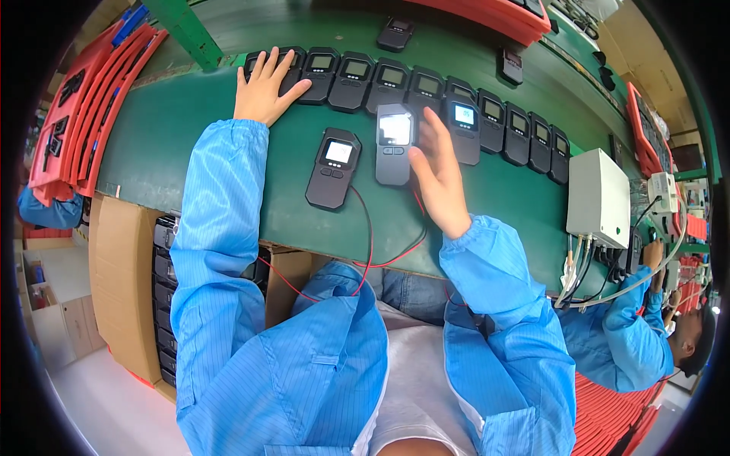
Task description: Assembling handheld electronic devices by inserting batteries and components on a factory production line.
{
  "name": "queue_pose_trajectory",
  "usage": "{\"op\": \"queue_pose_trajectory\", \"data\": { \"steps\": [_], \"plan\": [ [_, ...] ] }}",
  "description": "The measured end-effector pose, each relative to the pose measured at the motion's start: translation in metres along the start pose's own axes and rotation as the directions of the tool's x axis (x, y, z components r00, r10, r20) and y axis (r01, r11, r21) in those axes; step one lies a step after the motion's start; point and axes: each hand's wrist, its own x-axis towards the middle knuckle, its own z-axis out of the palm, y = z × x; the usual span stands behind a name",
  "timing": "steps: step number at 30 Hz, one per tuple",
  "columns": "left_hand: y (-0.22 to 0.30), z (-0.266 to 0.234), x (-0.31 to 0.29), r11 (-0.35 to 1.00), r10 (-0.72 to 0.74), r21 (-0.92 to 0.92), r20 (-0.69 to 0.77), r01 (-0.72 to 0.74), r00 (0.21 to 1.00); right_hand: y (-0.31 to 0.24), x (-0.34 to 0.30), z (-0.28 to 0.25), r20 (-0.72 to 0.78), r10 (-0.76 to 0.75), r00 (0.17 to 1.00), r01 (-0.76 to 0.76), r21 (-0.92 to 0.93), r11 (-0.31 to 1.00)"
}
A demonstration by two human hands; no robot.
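My left hand [266, 87] lies with its fingers spread over the left end of a row of black handheld meters [353, 80]. My right hand [441, 178] is beside a dark grey meter [395, 156] with a brightly lit screen. Its thumb meets that meter's right edge, and the other fingers stretch out, apart and slightly blurred. Left of it, another black meter [331, 171] with a lit screen rests on the green table. Within the row, one more meter [463, 125] shows a lit screen. Thin red and black wires [371, 232] run from the two near meters over the table edge.
Two small black devices, one at the back [395, 34] and one farther right [511, 67], lie beyond the row. A white box [599, 194] with cables stands on the right. Red trays [91, 114] are stacked at left, above a cardboard box [125, 281]. A co-worker [627, 334] sits at right.
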Motion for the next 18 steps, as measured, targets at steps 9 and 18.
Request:
{"op": "queue_pose_trajectory", "data": {
  "steps": [9,18],
  "plan": [
    [-0.0029,0.0024,-0.0016,1.0,0.012,0.012,-0.035,-0.012,0.999,-0.0027,0.0026,-0.0042,-0.004,-0.184,0.983,0.171,-0.351,0.92],
    [-0.0032,0.0021,-0.0016,1.0,0.022,0.01,-0.042,-0.021,0.999,-0.0036,0.0025,-0.0028,0.008,-0.149,0.989,0.145,-0.305,0.941]
  ]
}}
